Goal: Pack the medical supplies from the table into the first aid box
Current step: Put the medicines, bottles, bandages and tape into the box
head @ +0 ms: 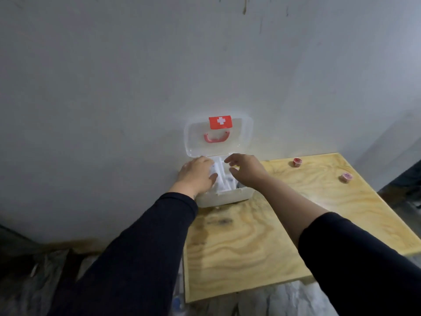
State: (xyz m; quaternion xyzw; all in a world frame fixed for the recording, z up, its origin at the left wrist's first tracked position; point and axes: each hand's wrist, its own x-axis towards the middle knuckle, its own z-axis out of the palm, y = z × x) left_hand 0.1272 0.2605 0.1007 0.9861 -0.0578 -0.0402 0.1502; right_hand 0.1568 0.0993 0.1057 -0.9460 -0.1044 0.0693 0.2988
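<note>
inside the first aid box point(224, 195), white-cross label point(220, 122) on lid: left hand point(197, 174) flat, right hand point(245, 168) spread, both grips empty

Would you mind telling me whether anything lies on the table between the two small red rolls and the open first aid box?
Nothing visible does. The darker red roll and the pinker roll sit on bare plywood table to the right of the first aid box, whose lid stands open. Only the right hand hovers over the box's right side.
</note>
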